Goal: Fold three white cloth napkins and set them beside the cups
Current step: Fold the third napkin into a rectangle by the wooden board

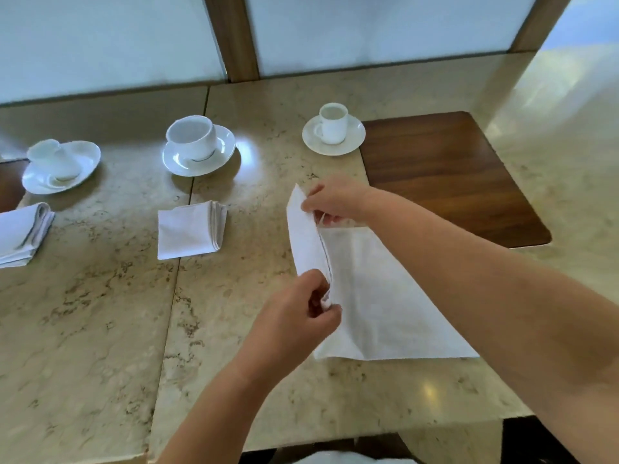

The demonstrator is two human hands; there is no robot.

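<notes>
A large white napkin (371, 296) lies partly unfolded on the marble table in front of me. My left hand (298, 313) pinches its near left corner. My right hand (335, 202) pinches its far left corner, lifting that edge into a fold. A folded white napkin (191, 229) lies below the middle cup (191, 135) on its saucer. Another folded napkin (20, 232) sits at the left edge, below the left cup (53, 159). A small right cup (332, 127) stands on its saucer just beyond my right hand.
A dark wooden inlay (452, 175) sits in the marble table (83, 313) to the right of the right cup. Frosted panels with a wooden post (231, 35) close the table's far side. The table's near edge runs below my forearms.
</notes>
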